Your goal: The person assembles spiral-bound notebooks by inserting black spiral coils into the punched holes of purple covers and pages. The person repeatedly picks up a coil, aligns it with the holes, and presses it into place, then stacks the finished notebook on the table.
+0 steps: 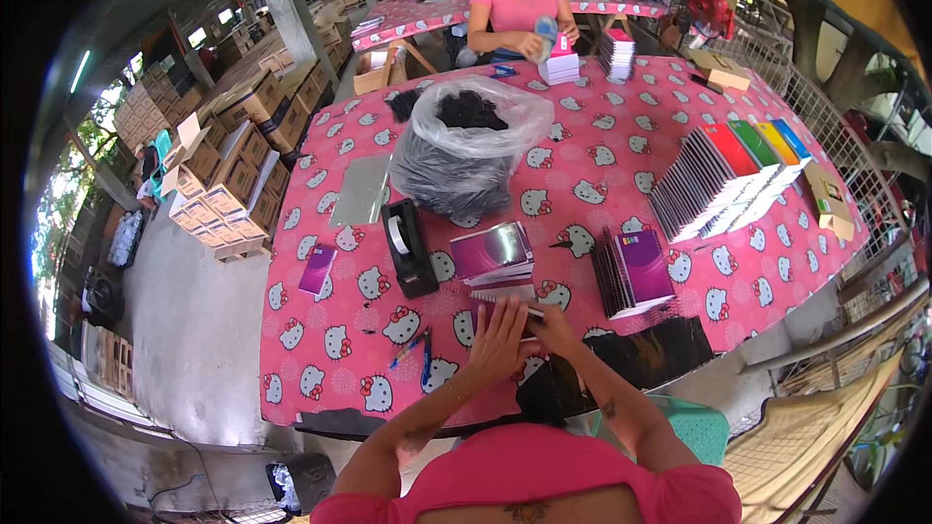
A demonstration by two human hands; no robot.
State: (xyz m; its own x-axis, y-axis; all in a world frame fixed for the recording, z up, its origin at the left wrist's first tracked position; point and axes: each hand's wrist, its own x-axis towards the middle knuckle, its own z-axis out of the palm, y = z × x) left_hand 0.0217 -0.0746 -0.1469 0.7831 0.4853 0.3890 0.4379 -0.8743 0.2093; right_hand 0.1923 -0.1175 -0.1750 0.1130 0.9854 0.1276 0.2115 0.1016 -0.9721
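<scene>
My left hand (500, 335) lies flat, fingers stretched out, on a small purple notebook (480, 309) at the table's near side. Against the notebook's right edge, my right hand (554, 330) is closed, its fingers bent round something small and dark that I cannot make out. Just beyond my hands, a stack of purple-covered notebooks (492, 248) shows white page edges. To the right stands another stack of purple notebooks (641, 270) with dark spiral bindings. A black tape dispenser (413, 257) is left of the nearer stack, and pens (426, 357) lie left of my left hand.
A clear plastic bag of black coils (456, 160) stands mid-table. Red, green, yellow and blue spiral notebooks (723, 175) are stacked at right. A single purple booklet (317, 270) and a clear sheet (361, 191) lie left. Across the table, a person (519, 15) handles notebooks.
</scene>
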